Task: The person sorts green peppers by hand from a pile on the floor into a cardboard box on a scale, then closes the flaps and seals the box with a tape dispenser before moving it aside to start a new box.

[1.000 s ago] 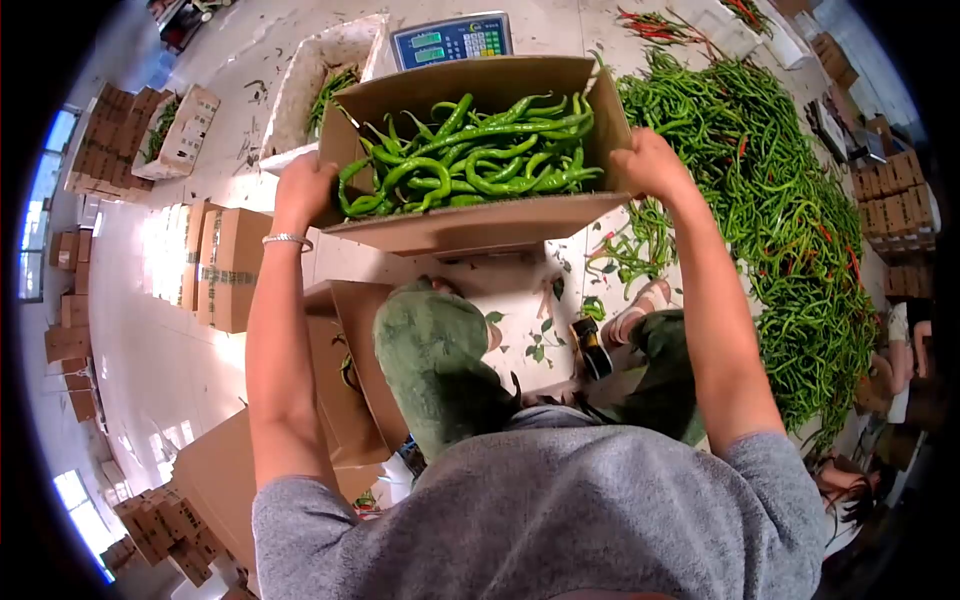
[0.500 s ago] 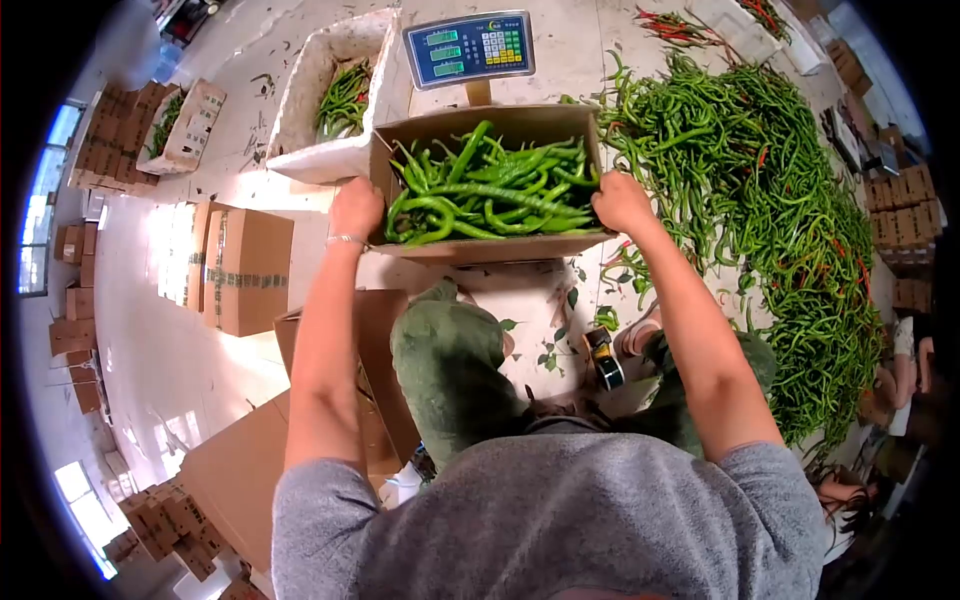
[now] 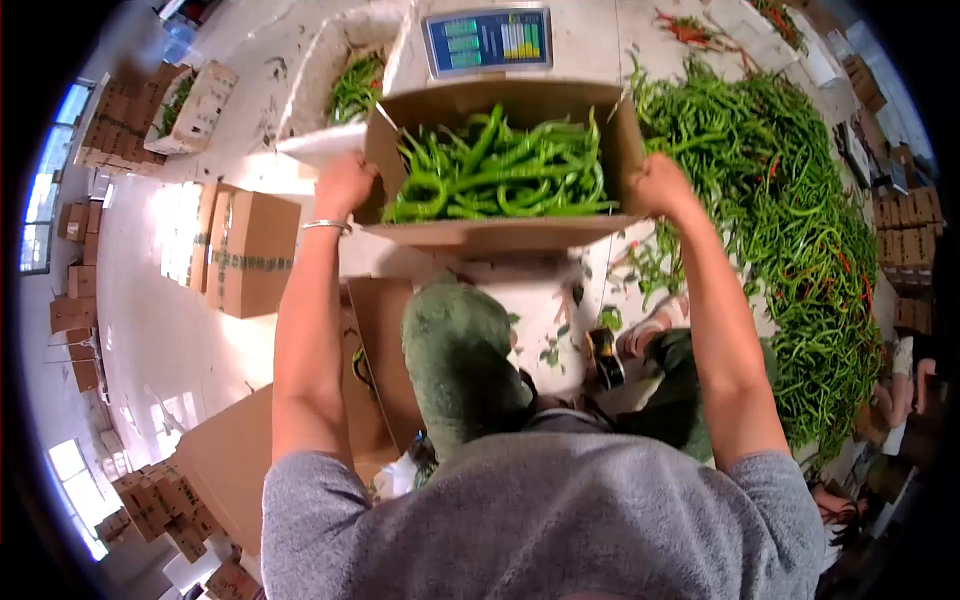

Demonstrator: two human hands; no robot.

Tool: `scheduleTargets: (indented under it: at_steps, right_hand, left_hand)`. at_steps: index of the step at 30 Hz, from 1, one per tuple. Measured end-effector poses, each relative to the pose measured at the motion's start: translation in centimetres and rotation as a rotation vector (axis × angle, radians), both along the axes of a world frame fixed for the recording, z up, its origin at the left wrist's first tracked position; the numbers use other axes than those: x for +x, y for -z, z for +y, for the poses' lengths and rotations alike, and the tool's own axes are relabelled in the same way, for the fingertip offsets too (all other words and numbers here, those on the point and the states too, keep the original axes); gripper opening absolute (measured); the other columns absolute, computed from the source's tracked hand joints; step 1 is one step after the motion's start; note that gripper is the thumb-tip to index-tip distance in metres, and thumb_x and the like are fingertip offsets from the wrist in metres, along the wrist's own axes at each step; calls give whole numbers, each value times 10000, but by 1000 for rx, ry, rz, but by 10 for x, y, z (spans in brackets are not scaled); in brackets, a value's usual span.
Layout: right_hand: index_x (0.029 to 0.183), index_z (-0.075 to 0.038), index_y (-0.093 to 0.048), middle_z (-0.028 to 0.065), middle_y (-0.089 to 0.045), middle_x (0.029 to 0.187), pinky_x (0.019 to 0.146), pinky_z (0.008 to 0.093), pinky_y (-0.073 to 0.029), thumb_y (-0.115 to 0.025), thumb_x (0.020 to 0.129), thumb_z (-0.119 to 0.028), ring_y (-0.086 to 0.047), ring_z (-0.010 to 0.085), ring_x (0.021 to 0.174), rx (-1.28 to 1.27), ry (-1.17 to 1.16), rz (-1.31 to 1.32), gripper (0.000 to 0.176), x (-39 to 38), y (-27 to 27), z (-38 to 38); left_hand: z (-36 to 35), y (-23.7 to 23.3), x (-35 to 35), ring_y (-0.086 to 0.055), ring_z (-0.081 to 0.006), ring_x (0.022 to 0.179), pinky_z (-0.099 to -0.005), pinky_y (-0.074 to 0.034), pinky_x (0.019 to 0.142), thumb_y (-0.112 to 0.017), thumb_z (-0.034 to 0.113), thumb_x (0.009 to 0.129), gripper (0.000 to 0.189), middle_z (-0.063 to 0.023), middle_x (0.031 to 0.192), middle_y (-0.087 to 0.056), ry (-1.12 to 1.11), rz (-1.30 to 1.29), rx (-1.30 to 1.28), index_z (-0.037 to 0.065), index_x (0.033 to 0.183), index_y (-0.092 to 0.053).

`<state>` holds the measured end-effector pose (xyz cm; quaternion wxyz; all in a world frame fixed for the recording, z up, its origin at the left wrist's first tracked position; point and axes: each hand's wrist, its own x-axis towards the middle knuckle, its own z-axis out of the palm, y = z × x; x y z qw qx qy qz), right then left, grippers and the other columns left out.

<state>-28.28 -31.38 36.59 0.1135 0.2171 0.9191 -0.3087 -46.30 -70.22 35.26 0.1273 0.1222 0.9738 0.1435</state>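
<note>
An open cardboard box (image 3: 500,236) full of long green chili peppers (image 3: 500,170) is in front of me, in the upper middle of the head view. My left hand (image 3: 347,184), with a bracelet at the wrist, is closed on the box's left end. At the opposite end, my right hand (image 3: 662,186) grips the side wall in a fist. Just beyond the box stands a scale display (image 3: 488,42) with a keypad and lit readouts. The box hides what is beneath it.
A large pile of green peppers (image 3: 800,270), with some red ones, covers the floor to the right. Left of the box is a white foam crate (image 3: 310,80) holding peppers. Cardboard cartons (image 3: 250,250) stand farther left. A tape dispenser (image 3: 605,358) lies between my feet.
The box looks larger and its far side has shifted, as if raised toward me, with both hands still on its ends. The scale display now sits higher in view.
</note>
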Motion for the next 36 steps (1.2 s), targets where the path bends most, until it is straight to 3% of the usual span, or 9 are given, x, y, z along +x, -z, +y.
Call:
scheduleTargets:
  at_steps: [3,5,10,14,26,29,31,33,36]
  right_hand:
    - [810,71,-607,260,-626,820,747,425,-504,-527,791,-218,-629,386,783,361,-121,269,300,15,68,-11]
    - [805,47,-620,260,-611,958,838,429,-466,-519,791,-250,-585,387,932,254,-67,-28,314,1,43,-17]
    - [857,67,-579,249,-619,766,519,381,-523,-488,783,-155,-619,314,503,32,-15,3,252,-2,-3,6]
    - [860,18,-626,246,-618,925,826,438,-471,-518,784,-234,-598,390,895,321,-96,2,284,-2,65,-7]
    - [835,9,-618,238,-619,902,806,434,-467,-522,784,-271,-590,386,881,178,42,61,300,8,62,-1]
    - [854,-7,-622,221,-623,922,809,427,-470,-517,788,-278,-593,372,890,208,32,63,298,8,67,0]
    - [871,-19,-624,208,-623,945,812,424,-471,-517,788,-282,-594,363,902,240,38,58,296,7,64,-4]
    - [890,-31,-624,195,-622,973,816,424,-472,-519,787,-286,-594,354,916,228,76,24,294,8,63,-5]
    - [891,-51,-627,190,-626,972,805,431,-475,-526,784,-286,-597,353,916,200,79,47,277,9,69,-1]
  left_hand:
    - [-1,52,26,-593,-372,899,-450,-463,792,-535,254,801,271,-215,927,-629,27,165,-103,24,899,-639]
    - [15,28,25,-584,-367,930,-443,-456,813,-546,264,801,275,-202,961,-628,-69,80,-143,33,922,-630]
    - [0,-19,2,-593,-396,850,-456,-469,732,-557,292,797,292,-236,869,-620,17,90,-35,17,862,-628]
    - [2,33,16,-581,-412,864,-472,-456,784,-496,302,831,316,-247,909,-613,-63,152,-58,22,927,-606]
    - [25,-3,38,-571,-359,942,-411,-459,803,-540,174,817,254,-159,1002,-619,-37,363,91,90,1054,-579]
    - [33,-4,37,-566,-335,954,-395,-466,801,-555,75,767,315,-127,1025,-611,538,219,292,128,1076,-590]
    - [39,18,38,-575,-314,942,-379,-472,804,-590,46,715,364,-112,1082,-600,802,66,-24,134,1067,-615]
    - [48,27,41,-570,-334,933,-386,-471,796,-595,45,710,365,-126,1051,-608,810,-25,-177,119,1067,-607]
    - [39,20,29,-608,-311,803,-364,-479,727,-615,74,741,258,-156,878,-638,442,32,147,76,999,-629]
